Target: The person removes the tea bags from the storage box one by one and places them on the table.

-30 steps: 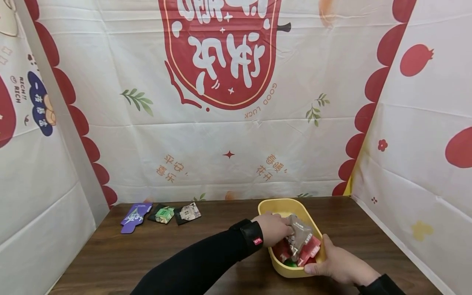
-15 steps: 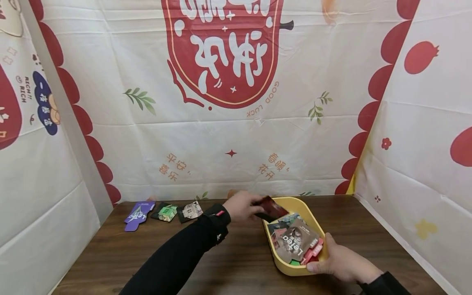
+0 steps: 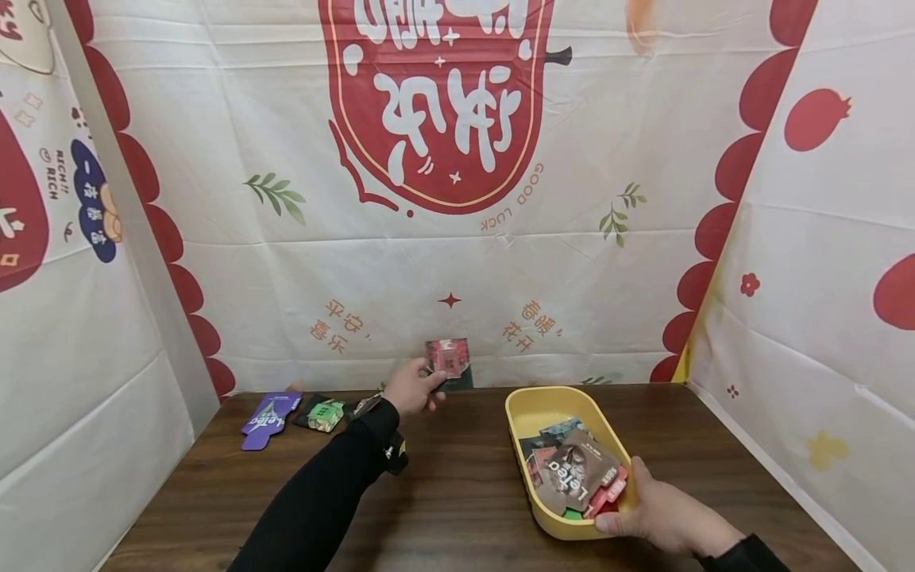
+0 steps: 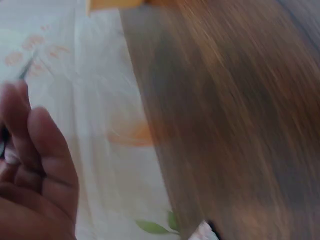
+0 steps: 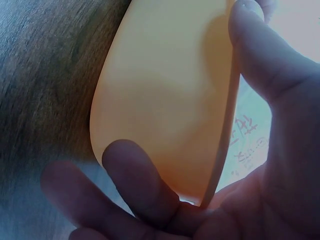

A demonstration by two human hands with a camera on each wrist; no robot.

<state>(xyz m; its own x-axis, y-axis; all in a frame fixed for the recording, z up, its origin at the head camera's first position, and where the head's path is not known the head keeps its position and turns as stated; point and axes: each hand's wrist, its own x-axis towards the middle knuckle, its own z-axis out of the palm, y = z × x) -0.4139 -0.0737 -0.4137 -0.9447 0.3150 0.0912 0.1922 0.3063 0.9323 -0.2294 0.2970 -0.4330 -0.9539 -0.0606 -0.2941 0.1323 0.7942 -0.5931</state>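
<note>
My left hand (image 3: 415, 387) pinches a red-and-black sachet (image 3: 448, 359), raised near the table's back edge. In the left wrist view, that hand's curled fingers (image 4: 55, 155) show at the left, with only a dark sliver of the sachet. At the right, my right hand (image 3: 665, 508) grips the near right corner of a yellow plastic bin (image 3: 539, 397). Its thumb lies at the rim and its fingers (image 5: 137, 172) bend round the outer wall. Inside the bin lie a brown "LeTea" packet (image 3: 577, 469), a red packet (image 3: 608, 491) and other dark sachets.
Along the back left of the table (image 3: 443, 492) lie a purple card-like packet (image 3: 270, 419) and a black sachet with a green front (image 3: 325, 415). Another sachet beside them is mostly hidden by my left wrist. Printed cloth walls (image 3: 400, 262) enclose the back and sides.
My left hand has come out of the bin with the red-and-black sachet and moved left and back, turning the sachet's red face into view. The right hand has kept its hold on the bin.
</note>
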